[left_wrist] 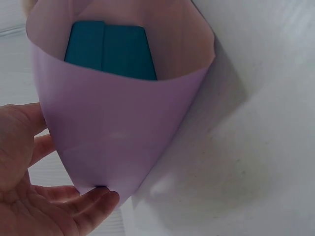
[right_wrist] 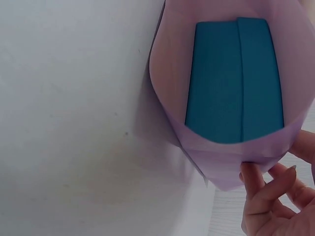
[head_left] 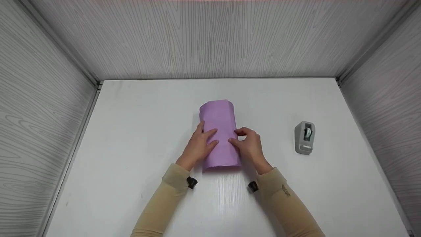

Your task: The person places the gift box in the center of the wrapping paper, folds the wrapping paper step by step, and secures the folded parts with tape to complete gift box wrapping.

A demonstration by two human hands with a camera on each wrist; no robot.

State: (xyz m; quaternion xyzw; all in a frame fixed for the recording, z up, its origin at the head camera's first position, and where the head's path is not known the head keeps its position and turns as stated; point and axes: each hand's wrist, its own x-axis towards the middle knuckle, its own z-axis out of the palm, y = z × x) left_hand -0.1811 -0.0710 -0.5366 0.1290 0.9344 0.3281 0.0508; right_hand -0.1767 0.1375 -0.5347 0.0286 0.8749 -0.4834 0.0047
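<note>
A sheet of purple paper [head_left: 217, 118] is wrapped as a loose tube and lies lengthwise on the white table. Through its open end in the wrist views, a flat teal box-like object [right_wrist: 216, 78] with a seam along its top shows inside. My left hand [head_left: 197, 146] rests on the paper's left side, fingers spread and their tips against the surface. At the right side, my right hand [head_left: 250, 144] pinches the paper near its edge with thumb and forefinger. The undersides of the paper and of the teal object are hidden.
A grey tape dispenser [head_left: 304, 138] with a roll of tape stands on the white table [head_left: 138, 131], to the right of the paper. Grey wood-grain panels [head_left: 217, 39] enclose the table at the back and both sides.
</note>
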